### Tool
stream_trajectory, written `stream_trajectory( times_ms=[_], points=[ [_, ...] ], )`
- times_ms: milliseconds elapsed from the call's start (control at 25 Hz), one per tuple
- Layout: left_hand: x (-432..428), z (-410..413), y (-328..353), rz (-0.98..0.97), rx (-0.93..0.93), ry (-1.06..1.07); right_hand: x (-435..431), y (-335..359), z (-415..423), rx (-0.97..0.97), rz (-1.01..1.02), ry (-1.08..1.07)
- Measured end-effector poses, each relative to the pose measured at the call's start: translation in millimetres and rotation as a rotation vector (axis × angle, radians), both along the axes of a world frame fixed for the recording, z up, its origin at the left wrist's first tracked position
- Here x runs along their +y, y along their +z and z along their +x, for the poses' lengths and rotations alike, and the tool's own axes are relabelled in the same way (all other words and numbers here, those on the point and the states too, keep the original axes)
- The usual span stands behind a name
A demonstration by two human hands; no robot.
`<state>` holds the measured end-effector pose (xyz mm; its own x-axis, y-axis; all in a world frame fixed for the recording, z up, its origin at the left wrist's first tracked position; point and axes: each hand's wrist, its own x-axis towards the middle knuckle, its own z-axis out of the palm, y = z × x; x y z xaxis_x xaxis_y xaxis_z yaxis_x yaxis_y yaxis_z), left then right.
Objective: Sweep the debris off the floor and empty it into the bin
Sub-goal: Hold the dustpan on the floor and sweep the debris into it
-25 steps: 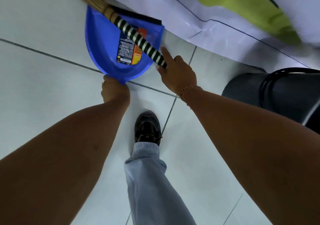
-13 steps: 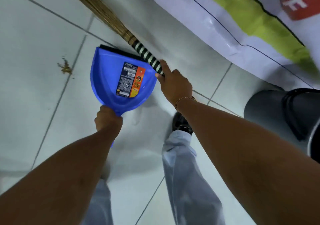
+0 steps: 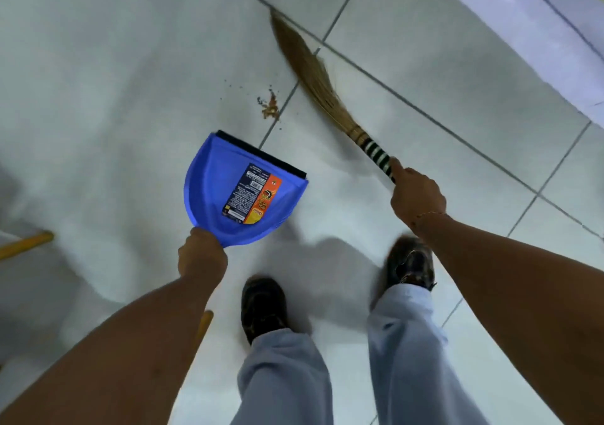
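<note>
Left hand (image 3: 202, 254) clenched around the handle of the blue dustpan (image 3: 238, 192), black lip pointing toward the debris (image 3: 270, 108). Right hand (image 3: 416, 195) wrapped tight on the striped grip of the broom (image 3: 313, 74), forefinger stretched along it. Bristles angled across the white tiled floor (image 3: 114, 81), just beside the small brown pile. Debris apart from the dustpan, beyond its lip.

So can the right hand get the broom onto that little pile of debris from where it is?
Probably yes. The right hand grips the broom, whose bristles lie just right of the debris, with only bare tile between them. The dustpan sits nearer, not in between.
</note>
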<state>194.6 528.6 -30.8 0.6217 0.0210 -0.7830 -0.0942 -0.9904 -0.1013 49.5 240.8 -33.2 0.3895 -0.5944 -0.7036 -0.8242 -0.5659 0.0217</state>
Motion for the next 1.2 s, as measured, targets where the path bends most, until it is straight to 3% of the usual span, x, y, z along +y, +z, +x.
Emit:
stream_trajectory(
  times_ms=[120,280,440,600,720,960,1080,1200],
  points=[
    [13.6,16.6,-23.8,0.022,-0.008,-0.092,23.3,-12.6,-16.7,-0.027,-0.020,0.010],
    [14.8,33.3,-39.1,0.016,-0.014,-0.037,45.9,-15.2,-47.6,-0.013,-0.014,0.138],
    [19.4,38.6,-43.9,-0.019,-0.020,-0.061,59.0,-3.2,-84.6,-0.206,-0.022,0.303],
    [33.0,38.7,-50.9,-0.091,-0.057,-0.122,38.2,-3.6,-70.5,-0.312,-0.149,0.188],
    [57.2,38.7,-54.2,-0.114,-0.105,-0.124,16.1,-27.5,-37.0,-0.249,-0.222,0.155],
    [96.8,47.9,-55.8,-0.018,-0.165,-0.040,33.1,-48.5,-1.8,-0.154,-0.049,0.341],
    [92.8,51.2,-57.6,0.016,-0.138,-0.037,57.7,-44.9,-26.6,-0.267,0.020,0.483],
    [86.7,44.2,-59.8,-0.032,-0.138,0.001,67.1,-31.3,-55.9,-0.326,0.012,0.326]
  ],
)
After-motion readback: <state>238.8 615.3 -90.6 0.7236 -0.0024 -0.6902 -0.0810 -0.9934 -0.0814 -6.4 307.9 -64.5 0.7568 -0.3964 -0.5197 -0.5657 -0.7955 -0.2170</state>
